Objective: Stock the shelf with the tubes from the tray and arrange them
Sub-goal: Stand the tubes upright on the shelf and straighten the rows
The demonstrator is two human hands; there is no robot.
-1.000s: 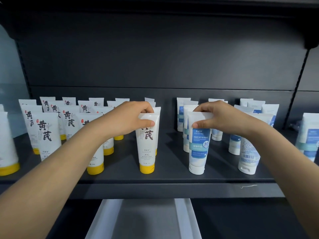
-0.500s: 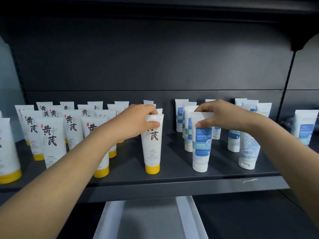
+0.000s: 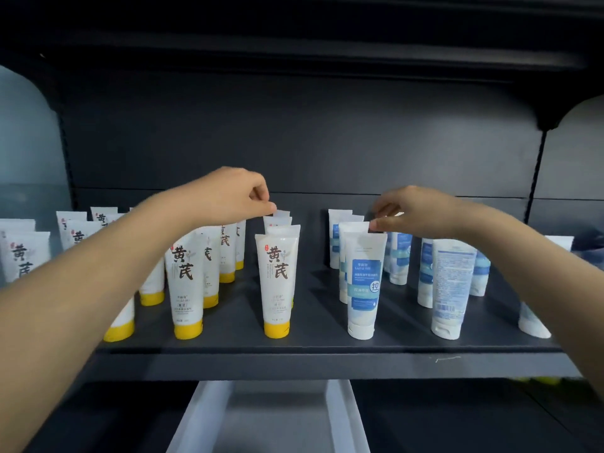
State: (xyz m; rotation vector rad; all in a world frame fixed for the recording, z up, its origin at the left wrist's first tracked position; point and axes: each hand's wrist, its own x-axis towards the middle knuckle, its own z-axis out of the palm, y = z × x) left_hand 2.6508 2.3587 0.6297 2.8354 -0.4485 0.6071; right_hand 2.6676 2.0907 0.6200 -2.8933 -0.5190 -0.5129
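White plastic tubes stand cap-down on the dark shelf (image 3: 320,325), so each long axis runs vertical and the flat crimp on top is the part I can reach from above. My left hand (image 3: 235,199) reaches over the yellow row. Its thumb and forefinger are closed narrow on the crimp of the rear yellow-capped tube (image 3: 281,214), which sits right at the fingertips.

My right hand (image 3: 415,209) curls over the blue row. Thumb and fingers look to pinch the right corner of the crimp of the second blue-labelled tube (image 3: 353,227), though blur softens that contact.

Each tube hangs straight below its own hand's fingertips, so I judge any straightening should run along the row, front to back. The tray (image 3: 202,416) lies below the shelf's front edge.
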